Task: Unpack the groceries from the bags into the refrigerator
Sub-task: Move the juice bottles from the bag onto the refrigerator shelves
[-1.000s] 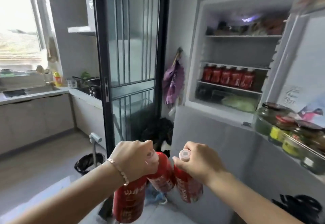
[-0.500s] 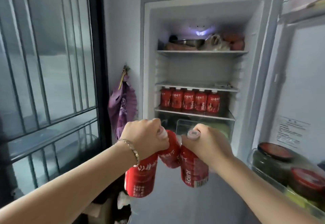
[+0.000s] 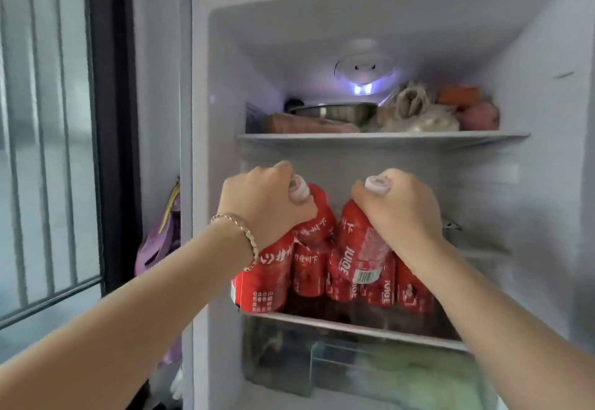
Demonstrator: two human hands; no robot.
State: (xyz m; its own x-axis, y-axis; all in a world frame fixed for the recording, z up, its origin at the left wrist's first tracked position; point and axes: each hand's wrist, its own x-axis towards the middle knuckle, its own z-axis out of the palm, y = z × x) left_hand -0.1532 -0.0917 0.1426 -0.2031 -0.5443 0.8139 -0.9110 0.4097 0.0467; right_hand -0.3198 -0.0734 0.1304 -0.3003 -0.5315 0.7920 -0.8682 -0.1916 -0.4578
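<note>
Three red juice bottles (image 3: 363,248) hang by their necks just before the fridge (image 3: 199,87) shelf (image 3: 322,318), close against the row (image 3: 412,293) of like bottles standing on it. The left hand (image 3: 267,206) is clenched round two necks at once, one bottle tilted across the other; the right hand (image 3: 399,213) is closed round the third under its cap. The doubled grip looks the weak point: freeing one bottle to set it down could let the other slip and fall. The hanging bottoms may also swing into the row and topple it, and with little bare shelf showing in front, a bottle set half over the edge would likely tip out.
</note>
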